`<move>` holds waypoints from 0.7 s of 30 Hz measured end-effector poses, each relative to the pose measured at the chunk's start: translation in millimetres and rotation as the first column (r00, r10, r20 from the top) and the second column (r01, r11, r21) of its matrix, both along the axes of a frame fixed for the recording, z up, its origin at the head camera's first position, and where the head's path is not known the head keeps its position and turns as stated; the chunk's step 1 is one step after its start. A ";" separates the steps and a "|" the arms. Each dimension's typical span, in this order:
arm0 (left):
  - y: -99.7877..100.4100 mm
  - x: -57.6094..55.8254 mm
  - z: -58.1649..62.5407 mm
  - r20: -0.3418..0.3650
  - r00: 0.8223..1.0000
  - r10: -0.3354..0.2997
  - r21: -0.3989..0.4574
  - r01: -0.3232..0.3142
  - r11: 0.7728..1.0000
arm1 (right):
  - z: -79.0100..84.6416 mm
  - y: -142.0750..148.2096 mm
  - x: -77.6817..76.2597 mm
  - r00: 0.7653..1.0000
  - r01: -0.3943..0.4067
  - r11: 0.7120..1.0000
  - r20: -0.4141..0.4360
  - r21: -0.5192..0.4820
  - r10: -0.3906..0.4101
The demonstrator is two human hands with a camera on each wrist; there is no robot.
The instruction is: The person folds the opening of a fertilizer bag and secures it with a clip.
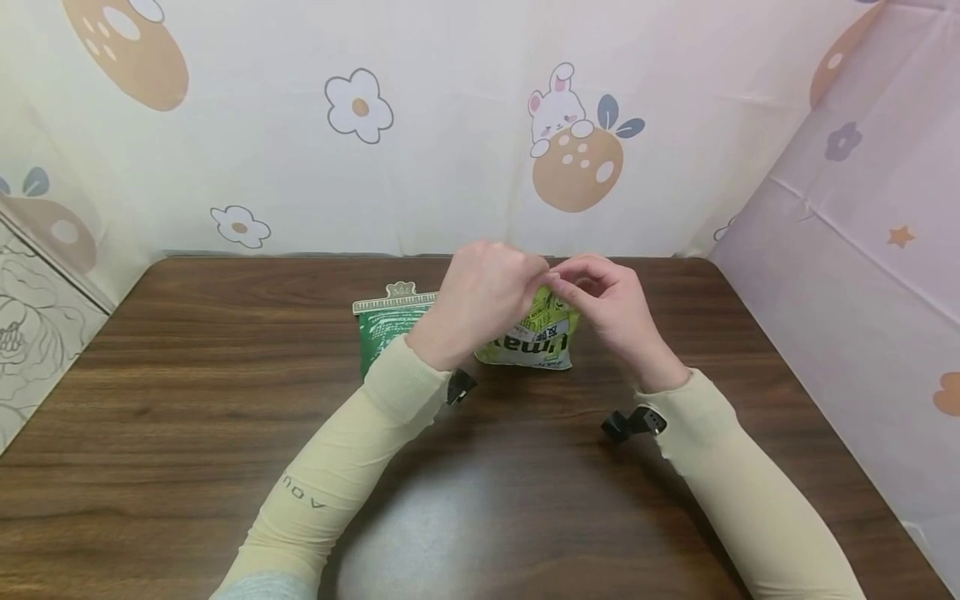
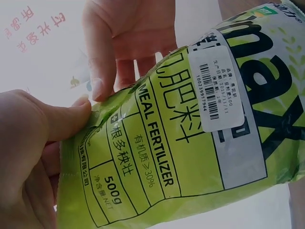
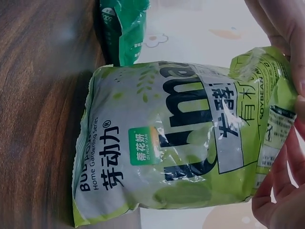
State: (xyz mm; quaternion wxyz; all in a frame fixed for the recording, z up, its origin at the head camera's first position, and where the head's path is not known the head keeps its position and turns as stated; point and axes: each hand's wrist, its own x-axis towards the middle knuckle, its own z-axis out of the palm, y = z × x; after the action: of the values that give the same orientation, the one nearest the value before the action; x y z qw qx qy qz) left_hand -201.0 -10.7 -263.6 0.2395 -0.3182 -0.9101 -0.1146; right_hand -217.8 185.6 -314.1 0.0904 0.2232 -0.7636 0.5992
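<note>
A lime-green and white bag of soybean meal fertilizer point(image 1: 531, 337) stands on the table with its printed face toward me. My left hand point(image 1: 491, 287) pinches its top edge from the left; in the left wrist view the thumb point(image 2: 71, 117) lies on the green film. On the other side, my right hand point(image 1: 615, 304) pinches the same top edge between thumb and fingers, close beside the left. The bag's top looks creased between the hands in the right wrist view. Whether the mouth is sealed or parted, I cannot tell.
Left of the fertilizer, partly behind my left forearm, stands a green bag point(image 1: 378, 333) with a toothed metal clip point(image 1: 397, 298) across its top. Brown wood forms the table point(image 1: 187, 400). A patterned curtain point(image 1: 450, 150) hangs behind it and along the right side.
</note>
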 end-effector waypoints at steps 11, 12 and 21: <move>1.1 0.8 1.1 -0.001 1.000 0.022 -0.040 -0.022 0.999 | 25.9 -14.3 23.1 0.996 0.077 0.988 -0.052 0.132 -0.071; 1.0 0.7 0.9 0.001 1.000 0.023 -0.043 -0.023 0.999 | 27.7 -14.8 24.5 0.997 0.073 0.989 -0.049 0.132 -0.067; -0.1 -0.3 0.6 -0.003 1.000 0.003 -0.026 -0.003 1.000 | 22.9 -0.7 14.1 1.000 0.003 0.990 0.023 0.144 -0.006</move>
State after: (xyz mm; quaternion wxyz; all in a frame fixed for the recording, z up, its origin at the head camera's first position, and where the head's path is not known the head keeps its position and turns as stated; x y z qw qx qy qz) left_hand -201.4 -10.8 -263.0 0.2367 -0.3201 -0.9117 -0.1021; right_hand -203.7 184.9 -291.2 0.0665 0.2201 -0.8062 0.5451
